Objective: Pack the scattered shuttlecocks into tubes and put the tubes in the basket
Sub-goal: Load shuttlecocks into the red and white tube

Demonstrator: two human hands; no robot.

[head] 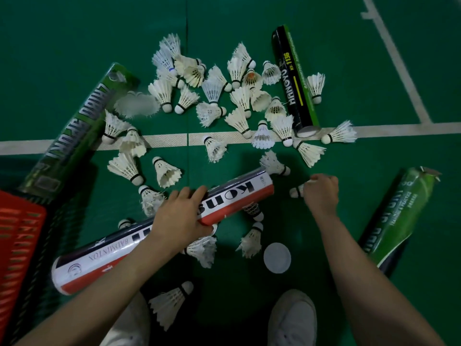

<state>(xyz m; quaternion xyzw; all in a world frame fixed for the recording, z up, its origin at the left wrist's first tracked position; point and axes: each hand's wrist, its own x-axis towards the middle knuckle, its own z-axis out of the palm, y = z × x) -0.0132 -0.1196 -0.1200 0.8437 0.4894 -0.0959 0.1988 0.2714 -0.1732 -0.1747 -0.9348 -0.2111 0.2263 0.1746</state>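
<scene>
My left hand (pixel 182 216) grips a white, red and black tube (pixel 234 198) around its middle, with the tube's far end pointing up and right. My right hand (pixel 321 193) is curled round a white shuttlecock (pixel 296 191) whose cork tip sticks out to the left, just right of the tube's far end. Several white shuttlecocks (pixel 214 96) lie scattered over the green floor ahead. A red basket (pixel 17 236) sits at the left edge.
A black tube (pixel 294 81) lies at the upper right, a green tube (pixel 77 126) leans at the left by the basket, and another green tube (pixel 399 218) lies at the right. A round white lid (pixel 277 257) rests near my feet. White court lines cross the floor.
</scene>
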